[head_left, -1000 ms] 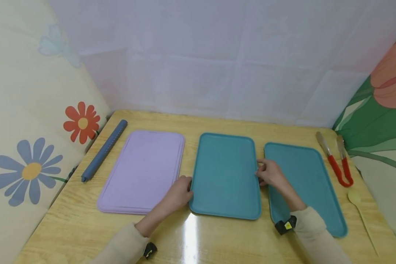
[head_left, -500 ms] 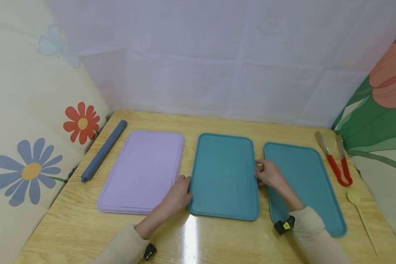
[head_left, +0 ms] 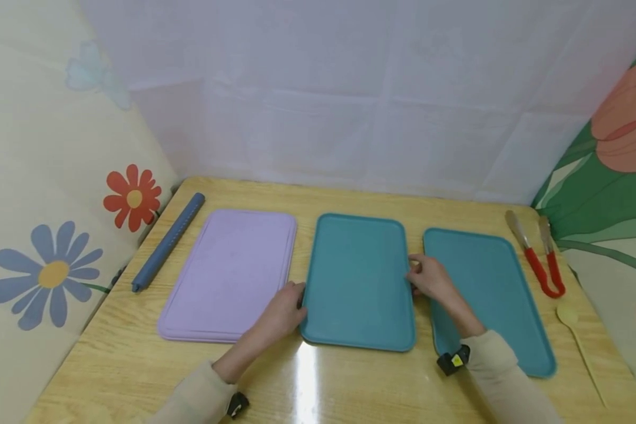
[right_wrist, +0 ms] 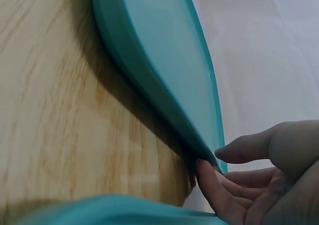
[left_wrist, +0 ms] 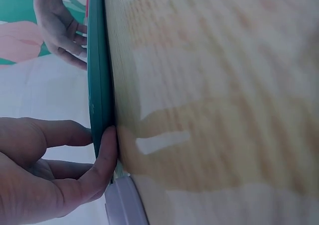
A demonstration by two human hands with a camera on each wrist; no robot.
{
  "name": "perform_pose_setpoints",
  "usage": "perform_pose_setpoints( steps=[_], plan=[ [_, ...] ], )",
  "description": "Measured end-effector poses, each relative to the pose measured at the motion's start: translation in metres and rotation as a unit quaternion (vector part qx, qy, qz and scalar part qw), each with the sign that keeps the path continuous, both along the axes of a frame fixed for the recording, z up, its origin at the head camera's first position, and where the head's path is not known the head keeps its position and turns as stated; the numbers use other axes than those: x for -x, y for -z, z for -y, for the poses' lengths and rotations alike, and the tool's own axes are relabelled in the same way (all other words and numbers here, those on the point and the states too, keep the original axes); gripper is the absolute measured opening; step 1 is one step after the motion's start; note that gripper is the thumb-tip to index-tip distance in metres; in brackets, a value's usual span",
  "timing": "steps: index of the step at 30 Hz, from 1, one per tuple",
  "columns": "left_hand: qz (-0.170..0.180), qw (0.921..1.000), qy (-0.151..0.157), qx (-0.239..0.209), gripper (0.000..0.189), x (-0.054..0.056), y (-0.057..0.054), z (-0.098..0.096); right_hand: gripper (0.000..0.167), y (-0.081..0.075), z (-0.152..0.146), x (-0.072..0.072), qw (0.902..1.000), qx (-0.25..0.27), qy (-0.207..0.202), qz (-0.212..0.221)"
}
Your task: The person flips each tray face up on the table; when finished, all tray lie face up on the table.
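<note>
A teal rectangular tray [head_left: 357, 282] with a raised rim lies in the middle of the table, between both hands. My left hand [head_left: 283, 309] pinches its left edge; in the left wrist view, fingers [left_wrist: 77, 134] sit at the rim's upper side and another fingertip at its lower side. On the opposite edge, my right hand [head_left: 431, 277] holds the rim, thumb above and a finger against the side wall in the right wrist view. Under the right forearm is a second teal tray [head_left: 487, 288]. To the left lies a lilac cutting board [head_left: 233, 271], close to the left hand.
A dark blue rod-like roll [head_left: 168, 241] lies at the table's left edge. Red-handled tongs [head_left: 543, 265] and a pale yellow spoon [head_left: 569, 318] lie along the right. A white cloth [head_left: 318, 94] hangs behind the wooden table [head_left: 275, 383].
The middle tray has slid slightly to the left with both hands at its edges. The cutting board and the other tray keep their places.
</note>
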State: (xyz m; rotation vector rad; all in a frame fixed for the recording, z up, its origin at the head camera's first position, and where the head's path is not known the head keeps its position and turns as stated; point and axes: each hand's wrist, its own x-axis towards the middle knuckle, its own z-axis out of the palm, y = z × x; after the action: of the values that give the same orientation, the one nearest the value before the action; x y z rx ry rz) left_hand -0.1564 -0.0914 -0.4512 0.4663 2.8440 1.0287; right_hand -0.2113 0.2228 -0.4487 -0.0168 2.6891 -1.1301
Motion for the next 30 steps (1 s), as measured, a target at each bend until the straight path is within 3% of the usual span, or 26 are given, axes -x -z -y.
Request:
perform_pose_setpoints(
  steps=[5,10,13,18,24,30],
  plan=[
    [-0.005,1.0000,0.000,0.002,0.010,-0.001,-0.002,0.003,0.048,0.000,0.003,-0.001,0.9999,-0.007,0.002,-0.015],
    [-0.025,0.9996,-0.011,-0.004,0.022,0.004,-0.012,0.017,0.040,-0.002,0.015,-0.005,0.9891,-0.074,0.011,-0.127],
    [-0.065,0.9977,-0.020,0.005,0.035,0.014,-0.020,0.038,0.036,-0.002,0.029,-0.007,0.9812,-0.085,0.007,-0.173],
    [-0.122,0.9888,-0.060,0.062,0.035,0.031,-0.024,0.092,0.035,-0.003,0.058,-0.010,0.9842,-0.041,-0.021,-0.171],
    [-0.120,0.9782,-0.088,0.145,0.044,0.040,-0.024,0.149,0.034,-0.009,0.097,-0.009,0.9785,-0.023,-0.062,-0.195],
    [-0.081,0.9739,-0.089,0.193,0.052,0.042,-0.024,0.174,0.037,-0.021,0.141,-0.004,0.9706,-0.032,-0.112,-0.211]
  ],
)
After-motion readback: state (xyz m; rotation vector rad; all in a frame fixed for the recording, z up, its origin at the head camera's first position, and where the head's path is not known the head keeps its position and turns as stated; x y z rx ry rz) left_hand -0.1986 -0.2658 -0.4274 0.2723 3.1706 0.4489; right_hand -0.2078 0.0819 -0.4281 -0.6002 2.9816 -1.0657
